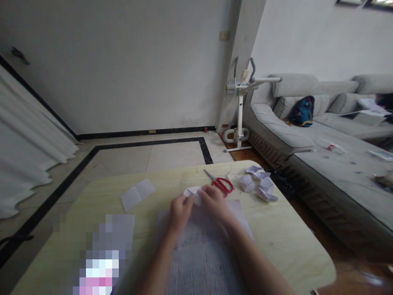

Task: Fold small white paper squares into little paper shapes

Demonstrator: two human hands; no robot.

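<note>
pale wooden table (285,241) carries red scissors (223,184), folded paper pieces (259,184), a creased sheet (137,194), lined paper (202,254).

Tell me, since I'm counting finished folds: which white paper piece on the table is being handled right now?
The small folded paper pinched between the left hand and right hand, beside the red scissors; the other pieces lie untouched.

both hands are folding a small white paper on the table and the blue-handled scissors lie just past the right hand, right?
Not quite: the scissors have red handles, not blue, as the head view shows. Both the left hand and right hand do hold the small white paper on the table.
</note>
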